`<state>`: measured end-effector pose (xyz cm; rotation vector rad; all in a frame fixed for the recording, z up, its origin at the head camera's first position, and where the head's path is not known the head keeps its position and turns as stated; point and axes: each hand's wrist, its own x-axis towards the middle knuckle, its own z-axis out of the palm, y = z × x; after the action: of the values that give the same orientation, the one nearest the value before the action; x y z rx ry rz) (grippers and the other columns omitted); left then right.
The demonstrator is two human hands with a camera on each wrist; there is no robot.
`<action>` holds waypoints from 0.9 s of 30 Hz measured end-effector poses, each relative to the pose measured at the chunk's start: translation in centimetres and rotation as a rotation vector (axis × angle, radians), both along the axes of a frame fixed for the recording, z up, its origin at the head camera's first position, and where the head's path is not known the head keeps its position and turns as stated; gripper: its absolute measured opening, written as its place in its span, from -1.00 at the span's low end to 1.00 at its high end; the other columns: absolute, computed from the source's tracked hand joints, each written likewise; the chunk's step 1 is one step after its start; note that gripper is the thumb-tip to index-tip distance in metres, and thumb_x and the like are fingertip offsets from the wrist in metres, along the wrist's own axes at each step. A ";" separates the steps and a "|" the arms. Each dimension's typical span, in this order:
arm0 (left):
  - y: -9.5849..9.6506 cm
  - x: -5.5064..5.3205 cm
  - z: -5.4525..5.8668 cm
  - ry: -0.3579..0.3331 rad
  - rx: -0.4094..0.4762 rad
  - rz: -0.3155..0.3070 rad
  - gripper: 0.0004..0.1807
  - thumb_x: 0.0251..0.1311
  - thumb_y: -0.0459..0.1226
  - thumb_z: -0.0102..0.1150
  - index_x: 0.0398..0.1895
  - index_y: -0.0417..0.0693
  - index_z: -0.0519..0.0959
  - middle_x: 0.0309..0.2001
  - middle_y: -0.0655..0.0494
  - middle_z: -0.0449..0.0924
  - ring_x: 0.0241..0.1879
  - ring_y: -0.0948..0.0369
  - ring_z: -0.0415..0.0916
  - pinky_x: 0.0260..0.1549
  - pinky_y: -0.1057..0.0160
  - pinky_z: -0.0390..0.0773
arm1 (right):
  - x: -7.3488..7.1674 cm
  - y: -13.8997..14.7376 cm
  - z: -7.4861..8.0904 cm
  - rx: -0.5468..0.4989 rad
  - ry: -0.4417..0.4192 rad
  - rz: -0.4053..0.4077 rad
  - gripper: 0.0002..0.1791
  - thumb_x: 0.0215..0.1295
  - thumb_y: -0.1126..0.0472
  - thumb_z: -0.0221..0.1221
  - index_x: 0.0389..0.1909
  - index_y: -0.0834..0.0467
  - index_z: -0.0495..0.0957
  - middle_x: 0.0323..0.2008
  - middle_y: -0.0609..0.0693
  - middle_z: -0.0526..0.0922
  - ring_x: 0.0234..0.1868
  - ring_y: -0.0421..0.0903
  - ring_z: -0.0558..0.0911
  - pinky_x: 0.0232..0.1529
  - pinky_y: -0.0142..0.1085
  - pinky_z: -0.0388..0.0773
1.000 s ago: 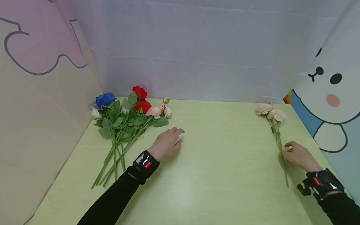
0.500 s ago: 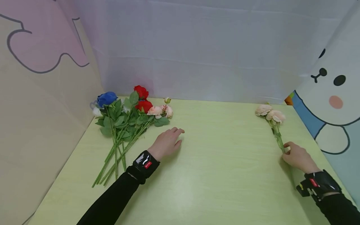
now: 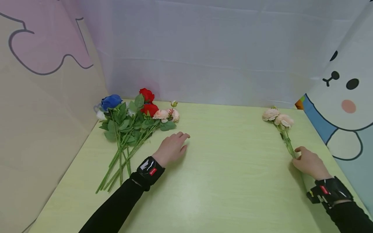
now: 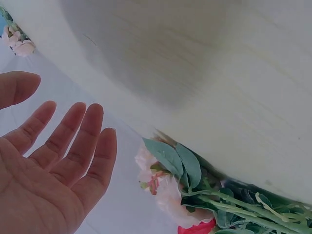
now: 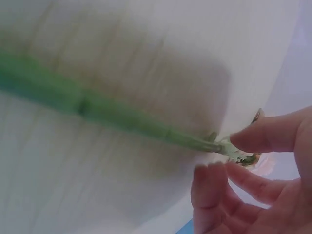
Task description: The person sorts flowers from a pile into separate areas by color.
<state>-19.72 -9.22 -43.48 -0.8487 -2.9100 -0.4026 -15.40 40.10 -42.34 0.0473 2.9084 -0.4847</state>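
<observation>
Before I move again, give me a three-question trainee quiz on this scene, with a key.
1. True or false: the left hand holds nothing.
2. How many red roses show in the head view?
3. What does the right hand hold? a) nothing b) the blue rose c) a green stem

Key: 1 true; 2 two; 3 c.

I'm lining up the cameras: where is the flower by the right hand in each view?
Head: flower at far right, held by the right hand.
Left wrist: flower in the top left corner.
Right wrist: flower running from the left edge to the fingers, its far end partly hidden.
Shared landmark: the table.
</observation>
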 end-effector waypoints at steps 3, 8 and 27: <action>-0.3 0.1 0.1 0.028 -0.025 0.009 -0.63 0.27 -0.22 0.12 0.13 -0.06 0.47 -0.05 -0.02 0.55 -0.16 0.03 0.53 -0.29 0.09 0.56 | 0.2 -0.7 -0.1 0.031 0.082 -0.022 -0.43 0.19 0.23 0.02 0.06 0.61 0.20 -0.33 0.44 0.46 -0.41 0.22 0.48 -0.53 -0.01 0.41; -0.9 0.3 0.4 0.049 -0.037 0.038 -0.62 0.25 -0.22 0.14 0.13 -0.06 0.47 -0.06 -0.01 0.55 -0.16 0.03 0.53 -0.29 0.09 0.56 | 0.2 -2.7 -0.4 0.050 0.279 -0.017 -0.50 0.21 0.24 0.03 0.03 0.57 0.28 -0.29 0.49 0.38 -0.40 0.27 0.42 -0.56 0.01 0.36; -4.6 1.1 0.7 0.145 -0.112 0.180 -0.64 0.21 -0.23 0.17 0.07 -0.09 0.49 -0.15 -0.06 0.57 -0.22 -0.03 0.51 -0.37 0.04 0.57 | -1.8 -11.6 0.7 -0.325 0.382 0.150 -0.73 0.30 0.31 0.01 -0.05 0.34 0.49 -0.30 0.20 0.59 -0.29 0.14 0.59 -0.35 -0.13 0.48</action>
<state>-18.66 -13.84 -42.83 -0.5931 -2.8628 -0.1572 -17.25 28.51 -41.65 -0.3435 3.1135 -1.0299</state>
